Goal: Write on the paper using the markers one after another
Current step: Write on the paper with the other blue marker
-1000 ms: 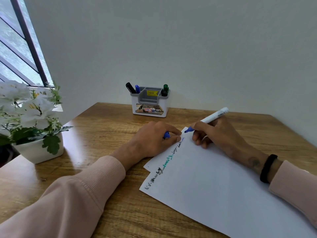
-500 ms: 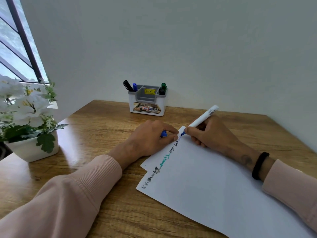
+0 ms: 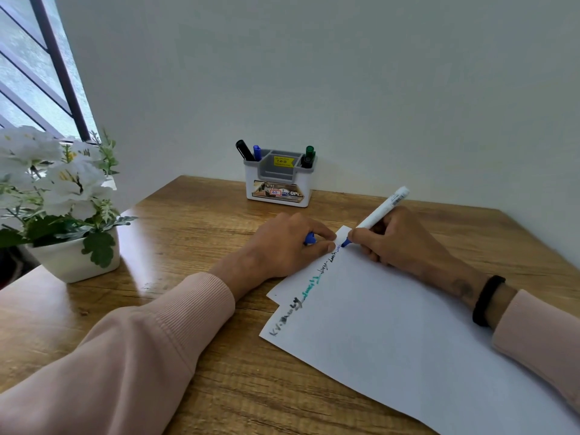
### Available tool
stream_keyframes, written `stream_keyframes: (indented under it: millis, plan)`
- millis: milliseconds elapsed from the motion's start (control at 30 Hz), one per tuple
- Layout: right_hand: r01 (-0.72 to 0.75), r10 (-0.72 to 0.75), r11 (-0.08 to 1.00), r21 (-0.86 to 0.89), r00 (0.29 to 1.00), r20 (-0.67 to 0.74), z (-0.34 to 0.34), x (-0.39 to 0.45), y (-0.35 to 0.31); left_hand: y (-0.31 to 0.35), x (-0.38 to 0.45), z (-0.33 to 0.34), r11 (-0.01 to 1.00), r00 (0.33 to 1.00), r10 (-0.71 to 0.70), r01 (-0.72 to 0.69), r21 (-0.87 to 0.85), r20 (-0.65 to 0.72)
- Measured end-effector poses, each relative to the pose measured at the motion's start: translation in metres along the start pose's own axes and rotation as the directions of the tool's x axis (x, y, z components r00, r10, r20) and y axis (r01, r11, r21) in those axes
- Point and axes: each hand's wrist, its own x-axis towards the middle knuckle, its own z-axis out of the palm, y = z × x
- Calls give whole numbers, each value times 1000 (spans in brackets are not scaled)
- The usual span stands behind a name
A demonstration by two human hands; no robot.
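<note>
The right hand (image 3: pixel 405 240) pinches a white marker (image 3: pixel 381 211) in a closed writing grip, its blue tip touching the paper (image 3: pixel 392 334) at the far end of a line of black, green and blue writing. The left hand (image 3: pixel 288 246) rests on the sheet's far left edge, fingers curled round a blue cap (image 3: pixel 310 238). The paper lies on the wooden worktop (image 3: pixel 194 227). At the back stands a pen holder (image 3: pixel 279 180) — black, blue and green markers inside. A potted white flower (image 3: pixel 62 199) sits to the left.
</note>
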Motion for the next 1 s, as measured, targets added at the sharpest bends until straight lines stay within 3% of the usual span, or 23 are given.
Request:
stream_keyframes:
  millis: [500, 767, 1000]
  plan:
    - [35, -35, 999, 3, 999, -28, 0, -1, 3, 3, -1, -2, 1000, 1000, 6, -6, -9, 9]
    - [57, -60, 958, 283, 998, 1, -1, -1, 3, 4, -2, -2, 1000, 1000, 3, -3, 8, 4]
    - [80, -76, 988, 134, 997, -34, -1, -2, 1, 2, -1, 0, 999, 999, 37, -37, 10, 14]
